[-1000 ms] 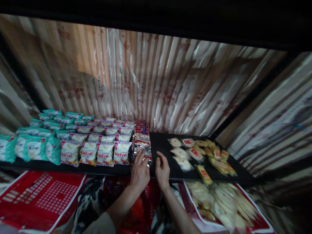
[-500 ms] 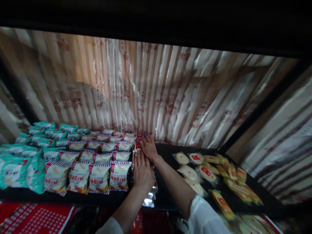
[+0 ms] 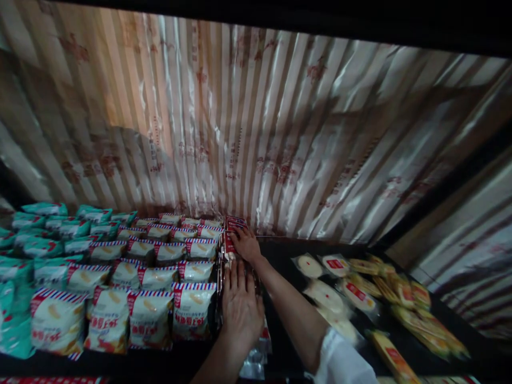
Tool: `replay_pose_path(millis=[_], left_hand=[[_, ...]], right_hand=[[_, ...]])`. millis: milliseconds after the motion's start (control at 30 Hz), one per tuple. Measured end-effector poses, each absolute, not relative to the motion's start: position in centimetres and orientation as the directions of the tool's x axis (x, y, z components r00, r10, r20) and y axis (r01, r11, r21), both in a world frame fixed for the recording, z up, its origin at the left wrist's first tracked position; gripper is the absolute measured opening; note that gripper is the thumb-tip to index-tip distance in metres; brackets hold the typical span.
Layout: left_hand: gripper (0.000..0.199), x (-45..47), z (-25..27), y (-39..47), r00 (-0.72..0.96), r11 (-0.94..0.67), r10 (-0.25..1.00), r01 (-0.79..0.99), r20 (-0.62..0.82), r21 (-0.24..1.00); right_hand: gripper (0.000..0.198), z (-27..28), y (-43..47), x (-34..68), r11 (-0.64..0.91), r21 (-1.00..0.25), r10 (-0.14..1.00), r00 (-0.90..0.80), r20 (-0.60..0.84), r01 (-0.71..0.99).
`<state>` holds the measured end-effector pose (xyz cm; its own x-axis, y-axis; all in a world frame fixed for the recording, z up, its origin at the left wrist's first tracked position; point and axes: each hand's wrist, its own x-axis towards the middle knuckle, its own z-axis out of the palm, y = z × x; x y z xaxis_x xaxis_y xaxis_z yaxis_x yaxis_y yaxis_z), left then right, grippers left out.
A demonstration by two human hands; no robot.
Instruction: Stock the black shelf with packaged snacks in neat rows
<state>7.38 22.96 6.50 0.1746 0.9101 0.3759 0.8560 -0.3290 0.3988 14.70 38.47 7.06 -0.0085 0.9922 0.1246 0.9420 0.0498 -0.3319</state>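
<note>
Right sleeve [image 3: 346,360]: white, loose, creased fabric, ending on forearm
Right forearm [image 3: 294,306]: bare below the sleeve
Right hand [image 3: 245,244]: bare
Left hand [image 3: 242,306]: bare
Left forearm [image 3: 220,362]: bare where visible

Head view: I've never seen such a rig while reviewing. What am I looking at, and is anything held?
No machine here: you see a person's left hand and right hand, filmed by one camera worn on the head, looking forward and down. On the black shelf, teal bags and white bags with striped edges sit in rows at the left; round packages and yellow packages lie at the right. Between them runs a row of red packets. The right hand lies toward its back, the left hand nearer the front. Both seem to rest flat on it, with nothing clearly gripped.
</note>
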Motion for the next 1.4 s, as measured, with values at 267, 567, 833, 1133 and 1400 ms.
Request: replay_pose_path(millis=[267, 567, 833, 1133, 1400], left_hand=[[0.057, 7.0, 6.3, 22.9, 0.17, -0.332, 0.907, 0.85, 0.384, 0.409], [0.055, 7.4, 5.5, 23.2, 0.148, -0.31, 0.91, 0.863, 0.386, 0.399], [0.051, 7.1, 4.8, 23.4, 0.124, -0.309, 0.899, 0.86, 0.42, 0.407], [0.054, 6.7, 4.6, 23.3, 0.113, -0.268, 0.928, 0.865, 0.356, 0.425], [0.055, 6.6, 4.2, 23.2, 0.132, -0.296, 0.916, 0.86, 0.378, 0.417]], right_hand=[[0.053, 9.4, 38.9, 14.3, -0.013, -0.268, 0.995, 0.039, 0.093, 0.963], [0.056, 9.3, 41.2, 13.5, 0.127, -0.26, 0.991, -0.132, -0.003, 0.957], [0.048, 8.0, 42.0, 12.4, 0.099, -0.242, 0.992, -0.116, -0.056, 0.965], [0.047, 7.4, 41.9, 11.8, 0.092, -0.202, 0.994, -0.103, -0.044, 0.975], [0.045, 7.2, 41.7, 12.0, 0.043, -0.237, 0.998, -0.051, -0.025, 0.97]])
